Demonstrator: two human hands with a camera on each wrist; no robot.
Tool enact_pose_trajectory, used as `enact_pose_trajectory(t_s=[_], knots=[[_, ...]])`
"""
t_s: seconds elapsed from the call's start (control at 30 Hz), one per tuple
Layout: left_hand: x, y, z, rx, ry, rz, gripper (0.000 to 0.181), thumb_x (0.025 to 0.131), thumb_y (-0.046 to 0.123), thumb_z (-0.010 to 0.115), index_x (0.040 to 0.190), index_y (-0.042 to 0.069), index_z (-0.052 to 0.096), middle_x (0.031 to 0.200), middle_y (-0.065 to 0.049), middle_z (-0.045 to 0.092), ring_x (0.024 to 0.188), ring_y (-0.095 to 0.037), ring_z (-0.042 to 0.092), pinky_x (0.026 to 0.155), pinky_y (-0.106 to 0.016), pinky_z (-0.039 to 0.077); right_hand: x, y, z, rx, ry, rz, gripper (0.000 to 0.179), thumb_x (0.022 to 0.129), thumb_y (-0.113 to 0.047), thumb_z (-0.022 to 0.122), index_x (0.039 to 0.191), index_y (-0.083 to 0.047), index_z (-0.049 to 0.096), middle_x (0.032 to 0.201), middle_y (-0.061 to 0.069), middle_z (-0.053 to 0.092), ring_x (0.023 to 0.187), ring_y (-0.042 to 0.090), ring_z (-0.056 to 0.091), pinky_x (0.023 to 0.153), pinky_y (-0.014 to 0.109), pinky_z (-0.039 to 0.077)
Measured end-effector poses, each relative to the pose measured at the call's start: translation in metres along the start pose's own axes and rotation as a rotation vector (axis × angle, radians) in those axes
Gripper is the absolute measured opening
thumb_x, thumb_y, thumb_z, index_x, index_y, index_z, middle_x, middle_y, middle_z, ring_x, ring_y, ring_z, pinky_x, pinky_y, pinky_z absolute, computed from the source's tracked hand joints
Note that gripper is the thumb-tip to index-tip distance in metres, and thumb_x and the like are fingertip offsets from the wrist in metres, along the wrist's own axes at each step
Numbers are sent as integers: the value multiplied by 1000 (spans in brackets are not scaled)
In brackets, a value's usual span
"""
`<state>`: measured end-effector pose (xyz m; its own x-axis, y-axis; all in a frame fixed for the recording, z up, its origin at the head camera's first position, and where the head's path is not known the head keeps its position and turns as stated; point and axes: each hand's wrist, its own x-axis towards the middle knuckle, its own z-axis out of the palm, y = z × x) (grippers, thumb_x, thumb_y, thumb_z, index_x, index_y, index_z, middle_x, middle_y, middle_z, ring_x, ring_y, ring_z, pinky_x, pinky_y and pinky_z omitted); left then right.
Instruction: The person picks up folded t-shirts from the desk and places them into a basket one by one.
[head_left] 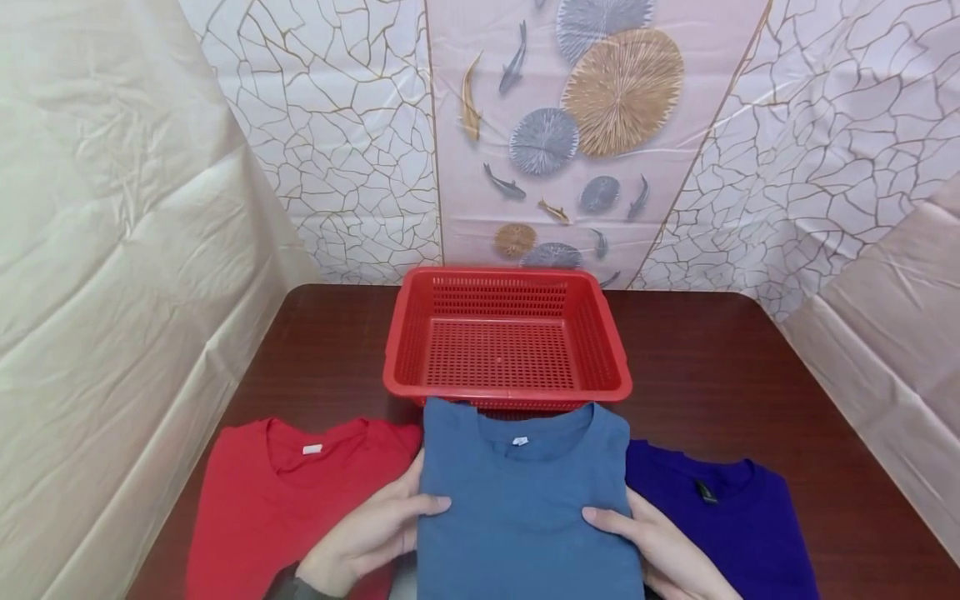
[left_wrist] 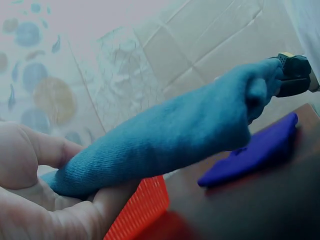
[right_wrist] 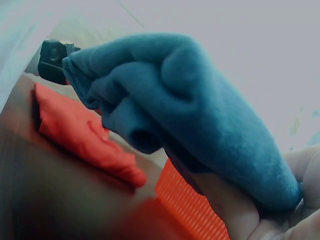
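A folded blue-grey T-shirt (head_left: 525, 508) is held up off the table between both hands, its collar facing the basket. My left hand (head_left: 378, 525) grips its left edge, thumb on the front and fingers behind. On the opposite edge my right hand (head_left: 660, 542) holds it the same way. Both wrist views show the layered folds of the T-shirt (left_wrist: 150, 140) pinched between thumb and fingers. A folded red T-shirt (head_left: 292, 492) lies on the left, partly behind the left hand. To the right lies a folded dark blue T-shirt (head_left: 727, 517), partly covered by the right hand.
A red plastic basket (head_left: 618, 358) with slotted walls stands on the brown table (head_left: 697, 358) just beyond the blue-grey T-shirt; nothing lies in it. Patterned cloth (head_left: 360, 167) hangs behind the table, and pale cloth (head_left: 135, 250) hangs along the left side. A pale patch shows under the held T-shirt.
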<state>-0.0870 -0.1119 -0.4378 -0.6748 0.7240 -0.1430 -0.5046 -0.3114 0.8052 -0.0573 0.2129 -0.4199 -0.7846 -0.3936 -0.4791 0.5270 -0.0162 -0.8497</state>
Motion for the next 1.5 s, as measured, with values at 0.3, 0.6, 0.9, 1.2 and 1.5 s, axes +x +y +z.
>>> enact_pose_trajectory(t_s=[0.3,0.6,0.9,1.2,1.5], knots=[[1,48,16,93,17,8,74,92,10,48,148,33,5,152,-10,15,132,-28,28,96,-43,45,-16,-50,4,28,-49,-21,83,95,-27,49,147,-17,-16,150,29,12,120,33,45,100,51,39],[31,97,11,121,34,6,72,90,9,52,144,40,17,149,-7,21,130,-29,31,94,-42,47,-3,-98,-2,-3,-12,-102,79,94,-23,52,149,-16,-4,147,24,25,119,31,47,95,45,46],[84,138,-16,148,64,48,67,92,5,48,144,34,17,142,-13,31,122,-31,43,86,-41,52,46,-144,-26,-12,-9,-157,68,92,-19,55,146,-11,14,118,5,60,112,26,53,85,39,52],[131,153,-43,229,181,70,72,93,8,46,149,30,5,151,-8,21,129,-28,32,106,-54,32,107,-168,-55,22,7,-112,76,91,-18,56,149,-19,7,132,9,43,115,23,50,83,39,53],[159,148,-66,232,342,41,73,92,10,48,149,31,8,152,-8,18,130,-29,28,108,-56,26,149,-166,-66,2,25,-82,76,93,-18,54,150,-22,4,147,12,27,126,26,38,83,38,52]])
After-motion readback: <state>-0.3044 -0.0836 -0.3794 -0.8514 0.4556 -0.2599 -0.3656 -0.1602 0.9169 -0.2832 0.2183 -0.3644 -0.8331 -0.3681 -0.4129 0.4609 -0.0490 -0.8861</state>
